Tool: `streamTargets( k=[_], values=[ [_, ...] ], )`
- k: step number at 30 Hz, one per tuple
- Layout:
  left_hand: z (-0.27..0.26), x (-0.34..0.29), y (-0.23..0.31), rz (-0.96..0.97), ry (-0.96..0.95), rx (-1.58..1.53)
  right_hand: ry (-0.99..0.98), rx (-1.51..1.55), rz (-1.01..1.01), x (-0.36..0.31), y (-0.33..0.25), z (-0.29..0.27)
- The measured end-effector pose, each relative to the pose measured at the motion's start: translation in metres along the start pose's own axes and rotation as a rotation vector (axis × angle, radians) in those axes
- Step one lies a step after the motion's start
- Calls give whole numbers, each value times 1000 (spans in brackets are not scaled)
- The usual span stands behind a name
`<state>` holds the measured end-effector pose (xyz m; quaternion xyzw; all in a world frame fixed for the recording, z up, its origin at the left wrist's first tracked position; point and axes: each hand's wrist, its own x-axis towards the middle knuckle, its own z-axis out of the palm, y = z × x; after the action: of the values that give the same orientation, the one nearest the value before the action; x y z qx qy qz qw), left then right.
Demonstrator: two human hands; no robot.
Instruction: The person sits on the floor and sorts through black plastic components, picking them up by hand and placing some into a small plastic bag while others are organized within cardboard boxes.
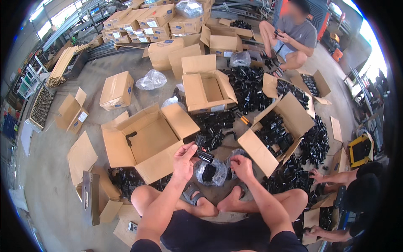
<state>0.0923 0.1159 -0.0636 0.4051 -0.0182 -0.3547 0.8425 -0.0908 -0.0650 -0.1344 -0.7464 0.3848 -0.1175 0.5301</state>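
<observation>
My left hand [183,163] is closed around a black angled fitting [204,156], raised in front of my crossed legs. To its right my right hand [242,168] has its fingers drawn together; what they hold, if anything, I cannot make out. Below and between the hands, a clear plastic bag [218,178] with small black parts lies on the floor by my feet. Beside my left hand stands an open carton [161,157], with one black angled piece [130,137] inside. Past my right hand, another open carton [260,152] is filled with black fittings.
Heaps of black fittings [315,140] lie around the cartons. A co-worker [294,35] sits at the far right, and another person's hands [320,177] reach into the pile at right. Stacked cartons [155,19] stand at the back. A flattened-looking carton [98,191] is at left.
</observation>
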Motion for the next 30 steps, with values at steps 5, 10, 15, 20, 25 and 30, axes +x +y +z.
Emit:
streamTargets(
  k=[5,10,15,20,25,30],
  values=[
    [19,-33,5,44,-29,55,-73,385,-107,-39,-58,-36],
    [44,-78,-12,69,-21,67,-107,584,-71,-73,-92,-56],
    [54,-108,-49,119,18,125,-131,754,-160,-90,-90,-59],
    [66,-125,-73,152,16,225,-145,714,-132,-99,-75,-60],
    [72,-133,-81,282,65,437,-170,792,37,-106,-63,-52],
    [84,-140,-81,329,95,552,-194,895,155,-112,-72,-51]
  ],
)
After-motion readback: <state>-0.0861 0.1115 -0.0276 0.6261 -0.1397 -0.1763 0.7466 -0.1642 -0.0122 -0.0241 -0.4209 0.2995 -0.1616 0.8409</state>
